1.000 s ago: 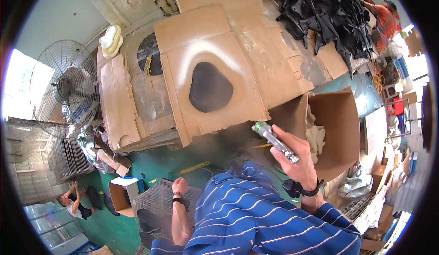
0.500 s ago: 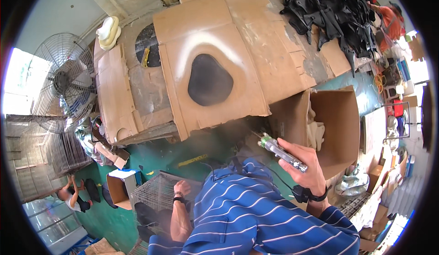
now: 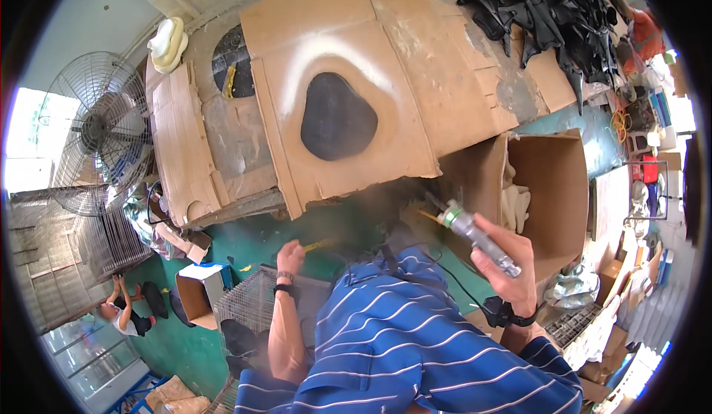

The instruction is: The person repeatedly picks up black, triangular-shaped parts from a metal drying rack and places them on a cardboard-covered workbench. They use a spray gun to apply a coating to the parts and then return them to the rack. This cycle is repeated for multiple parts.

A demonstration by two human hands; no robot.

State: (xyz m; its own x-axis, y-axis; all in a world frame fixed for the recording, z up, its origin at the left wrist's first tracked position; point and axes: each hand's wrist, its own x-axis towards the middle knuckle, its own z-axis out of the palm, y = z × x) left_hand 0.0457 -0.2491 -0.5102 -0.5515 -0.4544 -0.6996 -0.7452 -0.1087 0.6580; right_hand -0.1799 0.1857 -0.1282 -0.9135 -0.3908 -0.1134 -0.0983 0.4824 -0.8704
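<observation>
My right hand [image 3: 510, 264] is closed around a slim grey, partly see-through hand tool [image 3: 480, 240] with a green collar and a thin tip pointing left and away from me. A dark cord runs near my right wrist. My left hand [image 3: 291, 258] is raised above the green floor with its fingers curled; whether anything is in them is hidden. Beyond both hands, a cardboard sheet [image 3: 271, 143] lies on the worktable. A dark rounded shape [image 3: 338, 117] shows in its middle, with a white sprayed-looking band curving around its far side. Neither hand touches the sheet.
An open cardboard box [image 3: 552, 191] with pale foam-like pieces [image 3: 515, 208] stands at the right. Black pieces [image 3: 541, 6] are heaped at the far right of the table. At the left are a large fan [image 3: 96, 125] and a wire cage [image 3: 252, 295]. Another person [image 3: 130, 317] is low at the left.
My left hand has risen and moved away from my body. My right hand, with the grey tool, has shifted right and slightly nearer to me. The view has tilted slightly.
</observation>
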